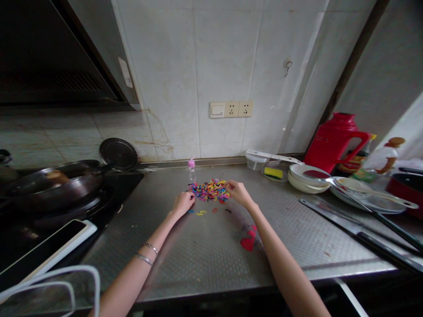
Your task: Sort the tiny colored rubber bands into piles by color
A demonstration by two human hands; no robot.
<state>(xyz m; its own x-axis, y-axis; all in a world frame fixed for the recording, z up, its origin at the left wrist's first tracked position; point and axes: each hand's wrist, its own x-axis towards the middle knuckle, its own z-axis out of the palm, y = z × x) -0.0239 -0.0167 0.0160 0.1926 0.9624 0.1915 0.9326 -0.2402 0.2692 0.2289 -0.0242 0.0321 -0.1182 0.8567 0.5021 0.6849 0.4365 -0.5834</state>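
Two bare hands, left [184, 203] and right [238, 193], flank one loose heap of small colourful bands [209, 190] near the dimpled metal counter's [205, 259] back edge. Both hands' fingers curl at its sides; whether they pinch any, I cannot tell.

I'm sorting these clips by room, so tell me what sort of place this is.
Most likely a home kitchen: a pan on the stove at left, a range hood above, bowls at right.
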